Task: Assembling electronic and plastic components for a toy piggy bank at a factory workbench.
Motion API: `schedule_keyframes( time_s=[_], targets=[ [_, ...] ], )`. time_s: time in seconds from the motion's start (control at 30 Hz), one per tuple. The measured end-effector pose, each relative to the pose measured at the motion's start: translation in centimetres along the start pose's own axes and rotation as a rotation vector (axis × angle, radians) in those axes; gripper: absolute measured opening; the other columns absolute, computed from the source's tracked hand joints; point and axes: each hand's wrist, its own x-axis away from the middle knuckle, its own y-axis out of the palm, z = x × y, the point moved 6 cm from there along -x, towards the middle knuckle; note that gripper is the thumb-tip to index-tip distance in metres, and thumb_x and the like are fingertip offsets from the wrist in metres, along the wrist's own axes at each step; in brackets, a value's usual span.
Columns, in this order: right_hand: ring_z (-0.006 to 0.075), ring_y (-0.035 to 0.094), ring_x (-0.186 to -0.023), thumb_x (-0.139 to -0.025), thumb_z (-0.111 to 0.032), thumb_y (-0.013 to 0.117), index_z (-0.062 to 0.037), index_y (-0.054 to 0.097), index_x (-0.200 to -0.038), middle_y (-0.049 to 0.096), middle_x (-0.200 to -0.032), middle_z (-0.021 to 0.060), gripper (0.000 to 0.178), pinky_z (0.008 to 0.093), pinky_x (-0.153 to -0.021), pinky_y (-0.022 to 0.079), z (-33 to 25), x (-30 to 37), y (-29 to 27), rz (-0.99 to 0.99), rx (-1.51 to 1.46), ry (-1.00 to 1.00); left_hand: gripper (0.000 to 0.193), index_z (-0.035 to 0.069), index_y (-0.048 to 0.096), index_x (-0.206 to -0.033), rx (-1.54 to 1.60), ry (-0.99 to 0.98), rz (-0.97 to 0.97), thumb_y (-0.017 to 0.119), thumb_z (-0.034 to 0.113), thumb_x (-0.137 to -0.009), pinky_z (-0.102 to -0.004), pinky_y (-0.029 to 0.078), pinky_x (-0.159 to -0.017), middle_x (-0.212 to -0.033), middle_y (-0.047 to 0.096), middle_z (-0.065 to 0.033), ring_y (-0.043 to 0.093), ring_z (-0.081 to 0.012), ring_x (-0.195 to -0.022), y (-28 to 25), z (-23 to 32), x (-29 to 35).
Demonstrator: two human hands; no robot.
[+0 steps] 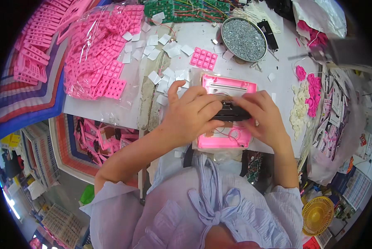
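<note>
A pink plastic casing (224, 143) lies on the table in front of me, with thin wires inside its lower half and a slotted bar across its upper half. Over its middle is a long black plastic part (232, 113), gripped from both ends. My left hand (193, 111) has thumb and fingers closed on the left end, the little-finger side raised. On the right end, the bent fingers of my right hand (264, 115) close round the part. Fingers hide both ends, so I cannot tell whether it touches the casing.
Beyond the casing are a pink keypad (203, 58) and a bowl of small screws (244, 39). White square pieces (168, 79) lie scattered left of it, near a clear bag of pink keypads (96, 62). Green circuit boards (181, 11) line the back. White parts (298, 108) lie right.
</note>
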Motion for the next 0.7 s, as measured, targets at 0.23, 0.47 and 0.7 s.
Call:
schedule_keyframes(
  time_s=[0.23, 0.47, 0.7],
  targets=[
    [0.0081, 0.056, -0.057, -0.088, -0.015, 0.073, 0.0004, 0.070, -0.112, 0.065, -0.072, 0.0059, 0.028, 0.0246, -0.054, 0.043, 3.0, -0.4, -1.0, 0.185, -0.483, 0.378, 0.072, 0.000, 0.046, -0.134, 0.303, -0.169, 0.213, 0.080, 0.035, -0.080, -0.0472, 0.027, -0.104, -0.115, 0.067, -0.0048, 0.053, -0.0274, -0.113, 0.2, -1.4, 1.1],
    [0.0131, 0.059, -0.053, -0.088, -0.029, 0.069, 0.0037, 0.073, -0.083, 0.063, -0.060, 0.0076, 0.034, 0.0305, -0.051, 0.045, 6.5, -3.9, -1.8, -0.310, -0.415, 0.643, 0.067, 0.003, 0.053, -0.135, 0.038, -0.129, 0.064, 0.076, 0.030, -0.078, -0.0482, 0.030, -0.098, -0.115, 0.062, -0.0073, 0.054, -0.0267, -0.108, 0.7, 0.1, -0.1],
    [0.0332, 0.060, -0.101, -0.071, -0.017, 0.078, -0.0030, 0.063, -0.116, 0.063, -0.114, 0.0140, 0.049, 0.0420, -0.085, 0.051, 1.4, -3.7, -2.4, 0.061, 0.098, 0.010, 0.061, 0.005, 0.061, -0.128, -0.107, -0.175, 0.018, 0.077, 0.027, -0.073, -0.0468, 0.031, -0.096, -0.111, 0.058, -0.0071, 0.054, -0.0246, -0.105, 0.8, 0.6, -0.7]
  ],
)
